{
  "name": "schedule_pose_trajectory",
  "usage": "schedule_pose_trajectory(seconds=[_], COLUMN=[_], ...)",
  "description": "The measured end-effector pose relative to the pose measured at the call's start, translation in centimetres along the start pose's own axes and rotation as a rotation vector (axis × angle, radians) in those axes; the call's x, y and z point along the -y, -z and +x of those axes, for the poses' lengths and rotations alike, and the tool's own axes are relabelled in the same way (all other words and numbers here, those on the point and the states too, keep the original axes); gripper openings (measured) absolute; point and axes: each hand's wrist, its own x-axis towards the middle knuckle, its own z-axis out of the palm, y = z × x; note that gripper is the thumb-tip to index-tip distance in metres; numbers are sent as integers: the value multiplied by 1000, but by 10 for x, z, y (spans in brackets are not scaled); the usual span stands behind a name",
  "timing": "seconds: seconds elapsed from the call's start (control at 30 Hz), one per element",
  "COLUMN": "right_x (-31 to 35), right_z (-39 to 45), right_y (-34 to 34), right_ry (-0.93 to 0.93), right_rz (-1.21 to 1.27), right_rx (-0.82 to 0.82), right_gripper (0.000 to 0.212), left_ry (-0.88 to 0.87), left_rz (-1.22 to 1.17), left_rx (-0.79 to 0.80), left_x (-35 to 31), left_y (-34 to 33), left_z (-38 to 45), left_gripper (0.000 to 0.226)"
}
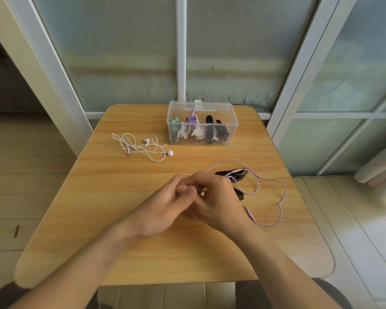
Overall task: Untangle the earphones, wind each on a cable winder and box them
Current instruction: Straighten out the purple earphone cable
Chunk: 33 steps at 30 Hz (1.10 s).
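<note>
Two bare forearms reach in from six o'clock and meet at the centre of the light wooden table (143,253), where the left hand (165,208) and the right hand (218,201) press together, fingers curled. They appear to pinch one end of the thin lilac earphone cable (282,197), though the grasp itself is hidden between the fingers. From the right hand the cable runs out toward three o'clock, looping over a black flat cable winder (234,173) lying just beyond the knuckles, then swings round to its plug (247,211) near the right wrist.

At eleven o'clock lies a loose white pair of earphones (143,148), still in a knot, its cord touching the clear plastic storage box (230,121) at twelve o'clock. The box stands open and already holds several wound sets in green, white, purple and black.

The likely trouble: pulling the lilac cable tight while its loops cross over the winder could cinch a new knot or drag the winder toward the table edge. The trailing plug may also snag on the wrist, and the white cord could tug the box.
</note>
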Motion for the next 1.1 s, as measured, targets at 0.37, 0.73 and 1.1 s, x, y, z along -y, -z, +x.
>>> schedule_pose_trajectory(seconds=[0.37,0.73,1.1], right_x=[-7,-27,-22], right_z=[11,1,-2], right_y=[22,95,95], right_ry=[-42,-822,-611], right_rz=[-1,-717,-523], right_rx=[-116,295,417], right_gripper=[21,107,12], left_ry=[96,280,-338], left_rz=[298,395,477], left_rx=[-179,-776,-670], left_x=[-12,6,-6], left_y=[44,80,17], left_z=[-9,-5,-15], left_gripper=[30,32,11])
